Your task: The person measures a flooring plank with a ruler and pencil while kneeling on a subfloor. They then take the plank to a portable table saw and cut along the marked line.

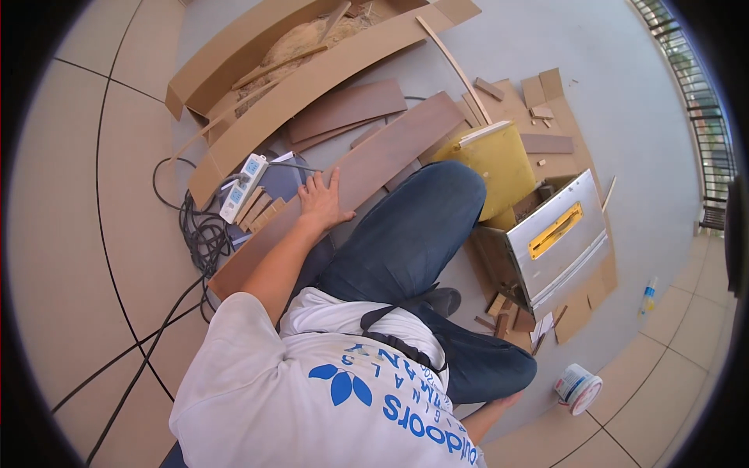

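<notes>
My left hand point(324, 203) lies on a long brown wooden board point(390, 152), its fingers spread across the surface. The board slants from beside my left arm up past my bent knee. At the lower right, only a small part of my right hand point(509, 401) shows beside my other knee; its fingers are hidden. To the right of my knees stands a table saw point(558, 242) with a silver top and a yellow slotted insert. A yellow panel point(491, 171) stands next to it.
A long cardboard box point(312, 86) holds sawdust and wood strips. By it lie more brown boards point(347, 109), a white power strip point(243, 187) and tangled black cable point(204, 234). Wood offcuts surround the saw. A white tub point(579, 388) and a small bottle point(648, 295) are at right.
</notes>
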`<state>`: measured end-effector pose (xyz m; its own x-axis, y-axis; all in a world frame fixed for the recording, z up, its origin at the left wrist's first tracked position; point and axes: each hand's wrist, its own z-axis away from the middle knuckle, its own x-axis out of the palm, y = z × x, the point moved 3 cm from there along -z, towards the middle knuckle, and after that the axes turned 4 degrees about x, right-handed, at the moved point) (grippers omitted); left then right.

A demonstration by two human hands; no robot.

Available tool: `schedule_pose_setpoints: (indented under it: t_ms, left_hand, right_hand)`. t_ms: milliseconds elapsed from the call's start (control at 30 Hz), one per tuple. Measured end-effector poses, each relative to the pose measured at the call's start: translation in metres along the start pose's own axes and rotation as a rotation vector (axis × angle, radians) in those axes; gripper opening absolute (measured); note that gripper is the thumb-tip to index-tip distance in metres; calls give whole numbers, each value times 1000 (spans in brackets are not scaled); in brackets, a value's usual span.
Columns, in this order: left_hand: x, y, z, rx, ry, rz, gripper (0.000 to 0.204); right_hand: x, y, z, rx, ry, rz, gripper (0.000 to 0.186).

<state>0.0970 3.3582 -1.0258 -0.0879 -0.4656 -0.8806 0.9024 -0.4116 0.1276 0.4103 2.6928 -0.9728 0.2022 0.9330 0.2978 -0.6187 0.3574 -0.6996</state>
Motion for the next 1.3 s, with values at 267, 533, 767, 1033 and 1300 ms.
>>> schedule_pose_setpoints:
  t_ms: [267, 533, 767, 1033, 1300]
  left_hand:
    - [-46, -26, 15, 21, 12, 198, 113]
    - [-122, -26, 57, 313, 155, 381, 105]
    - [-211, 36, 102, 690, 313, 307, 111]
    - [-222, 120, 111, 1290, 259, -154, 103]
    - [-215, 163, 98, 1382, 232, -377, 103]
  right_hand:
    - [-5, -28, 7, -64, 216, 142, 63]
    - [5, -58, -6, -456, 284, 389, 51]
    - [113, -132, 35, -579, -42, 181, 48]
    - [163, -135, 18, -251, -562, 105, 56]
    - [105, -80, 47, -369, -122, 650, 54]
